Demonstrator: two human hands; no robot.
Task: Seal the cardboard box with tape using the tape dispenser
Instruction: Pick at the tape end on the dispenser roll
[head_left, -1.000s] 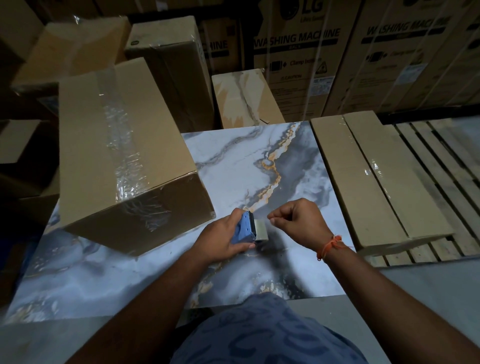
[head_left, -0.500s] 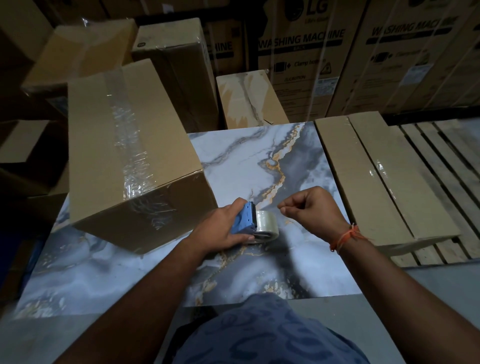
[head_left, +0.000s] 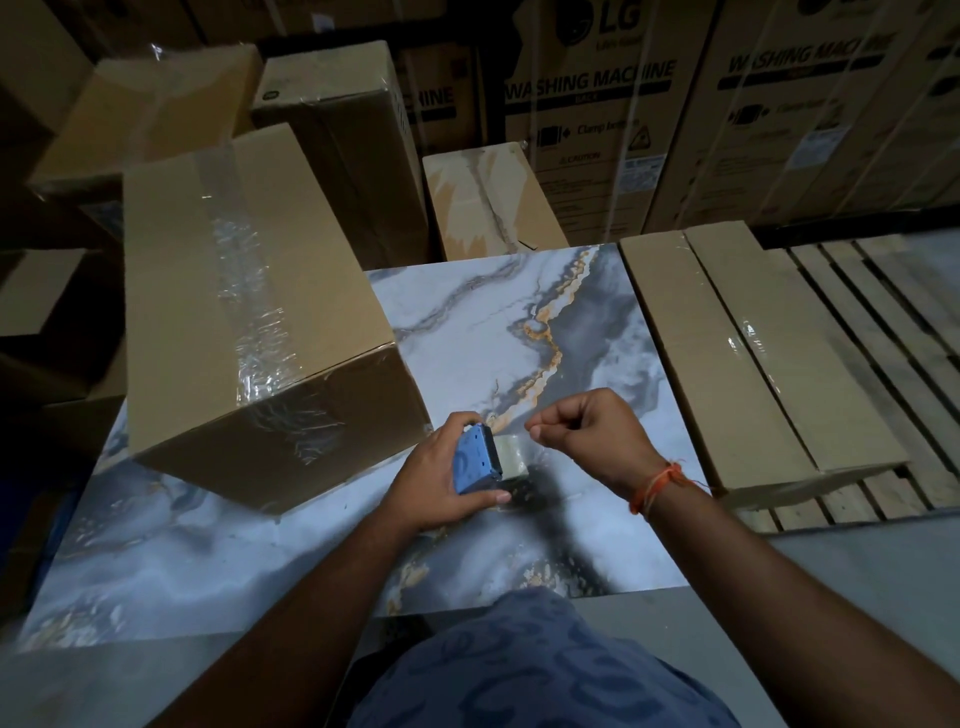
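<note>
A brown cardboard box (head_left: 218, 291) lies on the left of the marble-patterned table (head_left: 467, 322), with clear wrinkled tape along its top seam and down its near face. My left hand (head_left: 441, 478) grips a blue tape dispenser (head_left: 475, 460) holding a clear tape roll (head_left: 511, 457), just right of the box's near corner. My right hand (head_left: 592, 431) is beside the roll with thumb and forefinger pinched together, apparently on the tape's loose end; the tape itself is too clear to make out.
A long flat cardboard package (head_left: 753, 358) lies at the table's right edge on a wooden pallet (head_left: 893, 322). Stacked cartons (head_left: 337, 145) and large washing-machine boxes (head_left: 597, 114) stand behind. More boxes (head_left: 57, 296) crowd the left.
The dispenser has turned in my left hand, so the roll now shows edge-on. My right hand has risen slightly and stays pinched near the roll.
</note>
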